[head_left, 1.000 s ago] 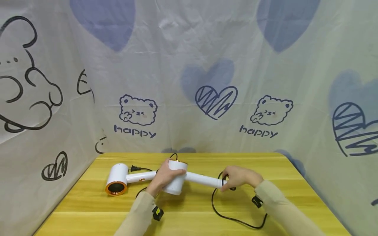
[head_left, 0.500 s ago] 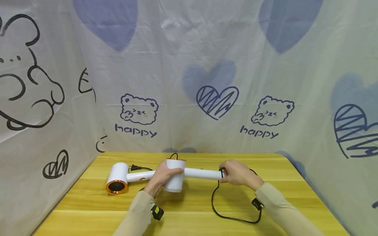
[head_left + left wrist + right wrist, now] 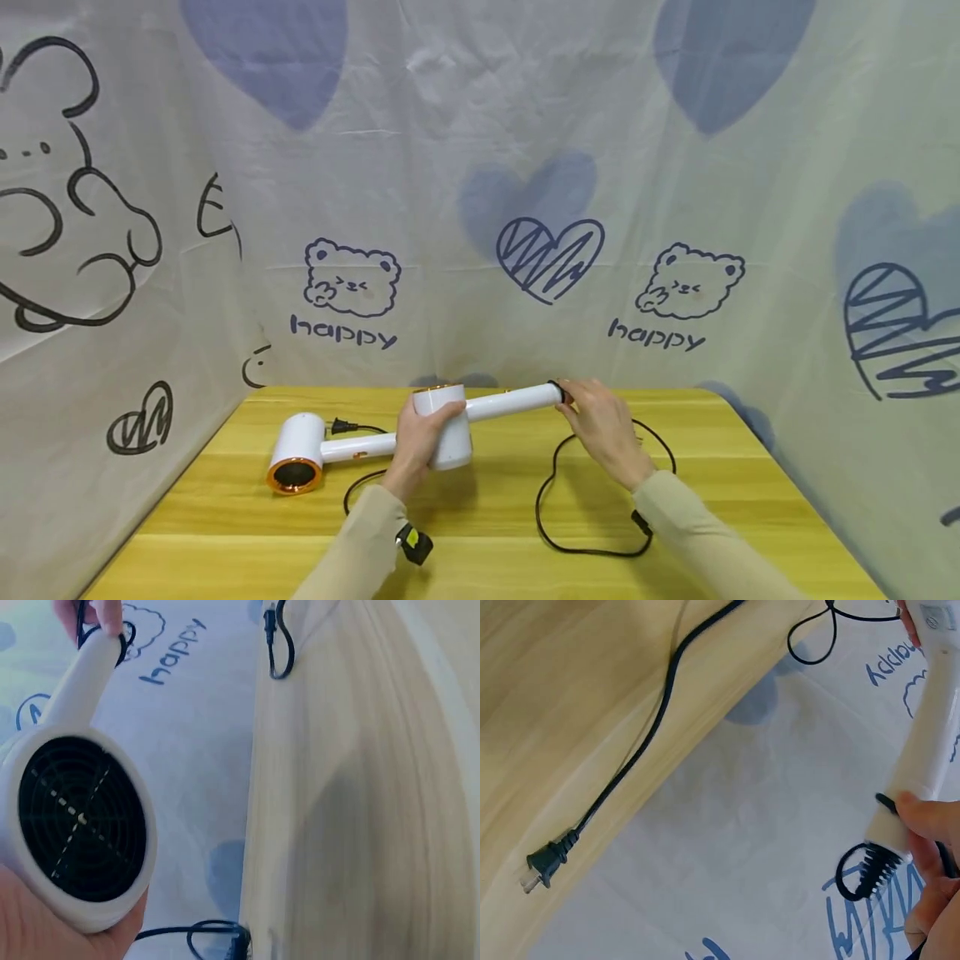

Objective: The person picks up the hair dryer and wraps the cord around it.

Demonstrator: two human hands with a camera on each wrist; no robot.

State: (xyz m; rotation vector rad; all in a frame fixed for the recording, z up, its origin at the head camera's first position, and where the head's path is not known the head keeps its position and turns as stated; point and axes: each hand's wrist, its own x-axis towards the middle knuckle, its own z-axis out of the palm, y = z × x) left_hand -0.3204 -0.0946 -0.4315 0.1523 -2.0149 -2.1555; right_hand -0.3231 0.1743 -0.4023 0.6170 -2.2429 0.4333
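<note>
Handle end of the held hair dryer (image 3: 453,440) sits higher than in the earlier frame, right hand (image 3: 603,427) raised with it. Dryer hangs clear of the table (image 3: 510,575), between both hands. Left hand (image 3: 417,442): thumb across the barrel, fingers wrapped around, presumably bearing the heavier end. Right: thumb and fingers pinch the handle tip by the black band (image 3: 886,802), likely to tilt it; cannot tell whether they catch the cord (image 3: 665,697) too. Second hair dryer (image 3: 302,437) lies to the left.
</note>
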